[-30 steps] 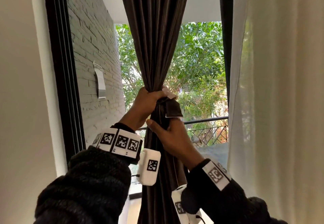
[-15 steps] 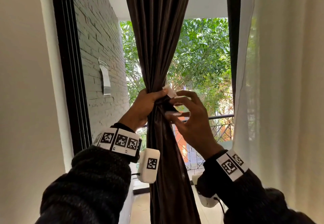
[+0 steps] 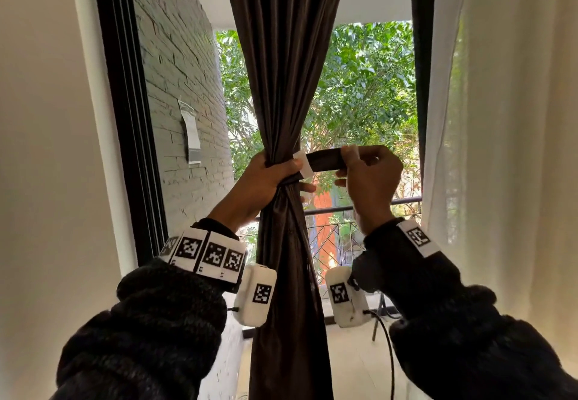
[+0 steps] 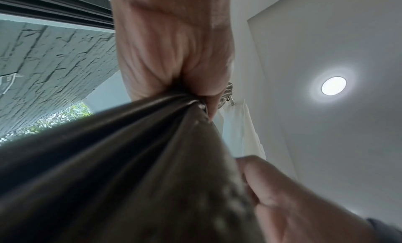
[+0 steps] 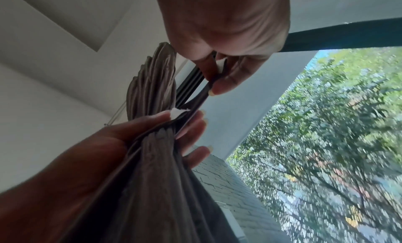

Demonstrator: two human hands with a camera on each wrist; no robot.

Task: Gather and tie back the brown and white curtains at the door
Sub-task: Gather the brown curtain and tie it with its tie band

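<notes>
The brown curtain (image 3: pixel 283 86) hangs in the middle of the doorway, bunched into a narrow waist. My left hand (image 3: pixel 269 177) grips that waist, fingers wrapped round the fabric (image 4: pixel 121 143). A brown tie-back strap (image 3: pixel 323 161) with a white tab (image 3: pixel 303 163) runs level from the bunch to the right. My right hand (image 3: pixel 359 168) pinches the strap's free end between thumb and fingers (image 5: pixel 219 85), pulling it taut. The white curtain (image 3: pixel 500 133) hangs loose at the right, untouched.
The black door frame (image 3: pixel 125 102) and a grey brick wall (image 3: pixel 178 86) stand to the left. Beyond the glass are a balcony railing (image 3: pixel 337 212) and green trees (image 3: pixel 366 93). A cream wall (image 3: pixel 40 149) fills the far left.
My right hand left the bunch, took the strap's free end and drew it out level to the right. The left hand keeps its grip on the gathered curtain.
</notes>
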